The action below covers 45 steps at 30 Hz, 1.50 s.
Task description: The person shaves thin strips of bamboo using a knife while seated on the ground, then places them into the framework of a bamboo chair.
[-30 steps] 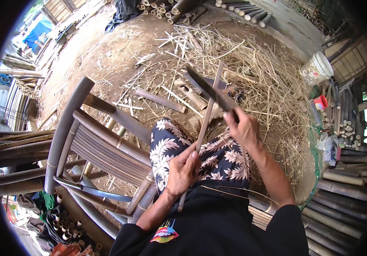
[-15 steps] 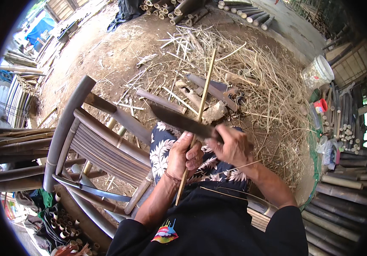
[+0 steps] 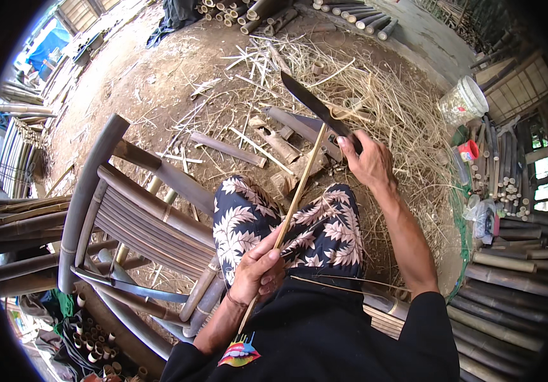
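Note:
My left hand (image 3: 258, 274) is closed around a long, narrow bamboo strip (image 3: 302, 181) above my lap. The strip slants from beside my belly up and away to the right. In my right hand (image 3: 371, 164), held out farther away, is a large dark-bladed knife (image 3: 309, 99). Its tip points to the far left, and the blade lies close by the strip's far end; I cannot tell whether they touch. A thin pale shaving (image 3: 344, 112) curls beside the blade. Slender bamboo slivers (image 3: 350, 280) lie across my waist.
At my left stands a bamboo chair-like frame (image 3: 150, 219), with a second knife (image 3: 159, 294) resting on it. Shavings (image 3: 388, 95) and bamboo offcuts (image 3: 229, 149) litter the ground ahead. Bamboo poles (image 3: 509, 299) are stacked at right, near a white bucket (image 3: 465, 102).
My right hand has carried the knife forward along the strip, away from my left hand, to its far end. My left hand, with the strip, has drawn back toward my belly.

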Each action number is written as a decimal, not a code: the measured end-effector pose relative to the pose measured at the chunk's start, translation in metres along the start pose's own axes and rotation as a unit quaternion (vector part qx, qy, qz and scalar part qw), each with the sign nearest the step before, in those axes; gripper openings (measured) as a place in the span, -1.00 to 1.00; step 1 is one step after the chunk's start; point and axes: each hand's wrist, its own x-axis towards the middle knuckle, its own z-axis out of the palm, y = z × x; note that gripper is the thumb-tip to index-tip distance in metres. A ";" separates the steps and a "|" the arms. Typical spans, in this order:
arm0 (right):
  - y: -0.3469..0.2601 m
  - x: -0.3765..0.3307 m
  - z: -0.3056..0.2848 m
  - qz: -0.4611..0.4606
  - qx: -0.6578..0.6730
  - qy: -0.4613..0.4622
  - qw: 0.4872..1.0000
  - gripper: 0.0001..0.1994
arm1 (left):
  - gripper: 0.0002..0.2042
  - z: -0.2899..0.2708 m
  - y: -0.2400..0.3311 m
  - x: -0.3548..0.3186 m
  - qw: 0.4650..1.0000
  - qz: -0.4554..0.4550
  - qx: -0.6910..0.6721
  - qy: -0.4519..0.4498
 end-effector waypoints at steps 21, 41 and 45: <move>-0.044 -0.041 0.020 -0.138 0.027 -0.004 0.990 -0.38 | -0.57 0.007 0.008 0.027 0.954 0.124 0.262 0.074; -0.001 -0.006 0.065 0.144 0.247 -0.175 0.942 -0.47 | -0.84 -0.255 0.058 -0.153 0.675 0.559 0.070 0.476; 0.002 -0.017 0.071 0.174 0.241 -0.191 0.936 -0.48 | -0.59 -0.280 0.036 -0.119 0.668 0.529 0.048 0.521</move>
